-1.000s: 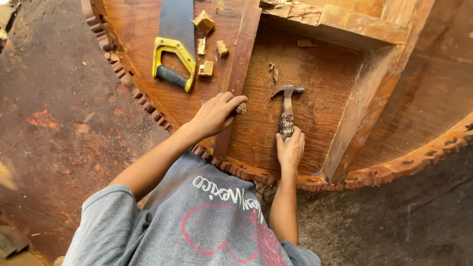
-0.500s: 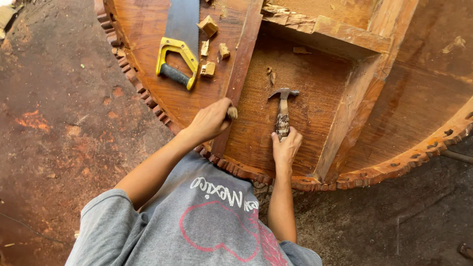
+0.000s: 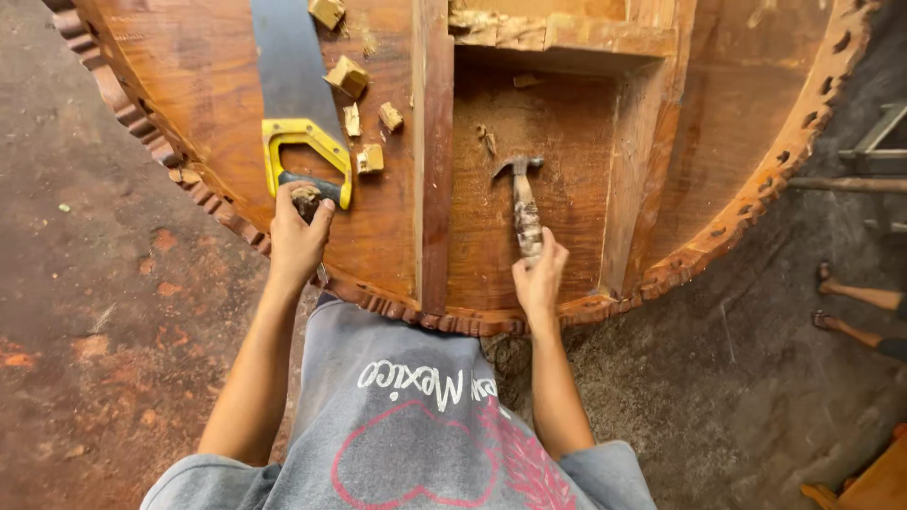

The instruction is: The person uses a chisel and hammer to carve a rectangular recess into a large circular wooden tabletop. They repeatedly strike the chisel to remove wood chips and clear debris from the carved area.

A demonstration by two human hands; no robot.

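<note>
My left hand point(image 3: 298, 241) is at the near left rim of a round carved wooden tabletop point(image 3: 189, 85). Its fingertips pinch a small dark brown piece point(image 3: 307, 199) right against the yellow handle of a handsaw point(image 3: 304, 142), whose grey blade runs away from me. My right hand point(image 3: 540, 274) grips the worn handle of a claw hammer point(image 3: 522, 194). The hammer lies flat on the recessed panel, head pointing away. A straight wooden batten point(image 3: 433, 142) runs between the two hands.
Several small wood offcuts point(image 3: 350, 76) lie beside the saw blade. Raised frame boards point(image 3: 642, 142) border the recess. Another person's sandalled feet point(image 3: 850, 295) stand at the right, near a metal bar point(image 3: 850, 184). Sawdust covers the floor point(image 3: 718, 397).
My left hand has left the batten and moved left to the saw handle, still pinching the small piece. My right hand stays on the hammer.
</note>
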